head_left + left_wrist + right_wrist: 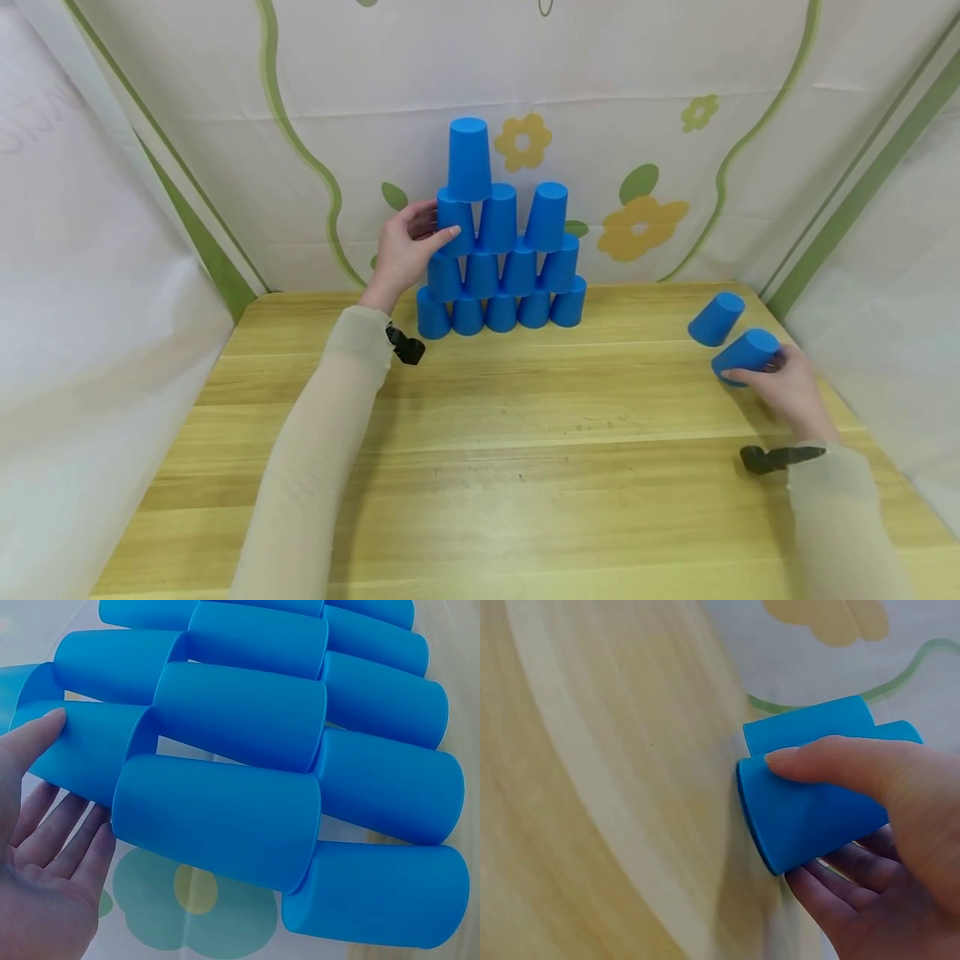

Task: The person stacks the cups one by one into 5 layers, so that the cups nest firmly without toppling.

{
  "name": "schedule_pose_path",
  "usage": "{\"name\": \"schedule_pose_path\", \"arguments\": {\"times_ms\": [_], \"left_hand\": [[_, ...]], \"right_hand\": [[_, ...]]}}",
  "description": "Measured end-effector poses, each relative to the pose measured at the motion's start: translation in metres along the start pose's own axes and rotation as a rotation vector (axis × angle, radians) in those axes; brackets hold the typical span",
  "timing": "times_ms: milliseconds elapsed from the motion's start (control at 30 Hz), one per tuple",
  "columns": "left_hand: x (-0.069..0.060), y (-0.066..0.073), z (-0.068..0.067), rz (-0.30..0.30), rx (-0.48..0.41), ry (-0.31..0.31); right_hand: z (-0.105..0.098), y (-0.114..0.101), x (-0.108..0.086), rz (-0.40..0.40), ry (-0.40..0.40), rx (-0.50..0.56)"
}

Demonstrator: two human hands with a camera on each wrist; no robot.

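Upside-down blue cups stand in a stepped wall, with several in each of the two lower rows (501, 310), three in the third row and one top cup (468, 158) at the upper left. My left hand (405, 254) holds the leftmost third-row cup (455, 223), thumb on its front and fingers along its far side, as the left wrist view shows. At the right, my right hand (795, 387) grips another blue cup (746, 357), tilted, between thumb and fingers. Just behind it is a second loose blue cup (717, 319).
The cups stand near the back edge of a wooden table (525, 483). Behind them hangs a pale cloth (592, 75) with printed flowers and vines. White cloth walls (82, 317) close in the left and right sides.
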State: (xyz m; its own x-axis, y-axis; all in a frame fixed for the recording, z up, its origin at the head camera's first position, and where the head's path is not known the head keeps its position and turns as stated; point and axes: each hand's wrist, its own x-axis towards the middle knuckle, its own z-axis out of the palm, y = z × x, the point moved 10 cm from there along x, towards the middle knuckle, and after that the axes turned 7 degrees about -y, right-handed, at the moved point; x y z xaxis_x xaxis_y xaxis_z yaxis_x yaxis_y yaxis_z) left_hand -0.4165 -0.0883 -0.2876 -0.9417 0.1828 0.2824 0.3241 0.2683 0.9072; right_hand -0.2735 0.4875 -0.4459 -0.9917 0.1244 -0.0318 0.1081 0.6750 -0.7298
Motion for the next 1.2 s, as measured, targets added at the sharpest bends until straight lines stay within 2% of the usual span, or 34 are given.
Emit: {"name": "schedule_pose_path", "arguments": {"times_ms": [167,300,467,667,800,1200], "left_hand": [[0.001,0.0,0.0,0.003,0.002,-0.003],[0.001,0.0,0.001,0.001,-0.001,-0.006],[0.001,0.0,0.0,0.002,-0.003,-0.003],[0.002,-0.001,0.0,0.005,-0.013,0.0],[0.001,-0.001,-0.001,0.006,-0.017,0.002],[0.002,-0.003,0.002,0.007,-0.015,-0.008]], "right_hand": [[-0.003,-0.005,0.001,0.041,0.0,-0.001],[-0.006,-0.029,0.002,0.003,0.015,0.022],[-0.012,-0.074,0.003,-0.086,0.054,0.044],[-0.012,-0.133,0.004,-0.147,0.093,0.073],[-0.003,-0.175,0.006,-0.233,0.128,0.15],[0.022,-0.295,0.021,-0.492,0.147,0.378]]}}
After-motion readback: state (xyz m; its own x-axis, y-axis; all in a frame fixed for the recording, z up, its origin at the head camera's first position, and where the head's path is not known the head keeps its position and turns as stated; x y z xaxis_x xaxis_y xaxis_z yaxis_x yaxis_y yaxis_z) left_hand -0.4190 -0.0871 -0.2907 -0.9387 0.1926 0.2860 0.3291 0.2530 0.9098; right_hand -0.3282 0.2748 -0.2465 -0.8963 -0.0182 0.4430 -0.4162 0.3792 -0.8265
